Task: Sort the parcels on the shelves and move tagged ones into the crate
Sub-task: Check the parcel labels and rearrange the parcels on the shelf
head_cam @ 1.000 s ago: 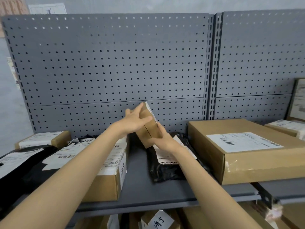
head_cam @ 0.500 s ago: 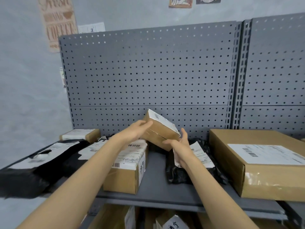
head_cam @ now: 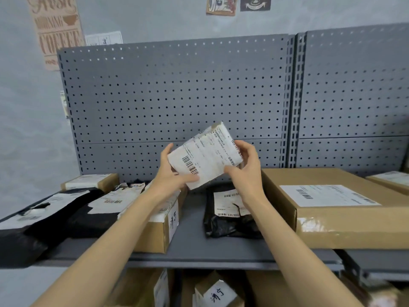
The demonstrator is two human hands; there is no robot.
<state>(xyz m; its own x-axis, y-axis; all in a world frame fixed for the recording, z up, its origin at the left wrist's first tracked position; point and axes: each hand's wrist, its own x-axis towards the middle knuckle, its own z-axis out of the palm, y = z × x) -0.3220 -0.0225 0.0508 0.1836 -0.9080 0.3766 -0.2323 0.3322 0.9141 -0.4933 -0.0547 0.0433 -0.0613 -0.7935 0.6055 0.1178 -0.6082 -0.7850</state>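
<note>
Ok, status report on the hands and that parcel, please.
Left hand and right hand both gripping small labelled parcel, lifted clear above shelf, label toward camera. Nothing blocking. No crate in view.

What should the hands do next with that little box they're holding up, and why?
Probably hold it steady and read the label. Both the left hand and right hand grip the small parcel above the shelf, its white label with the barcode tilted toward the camera. No crate is in view yet.
</note>
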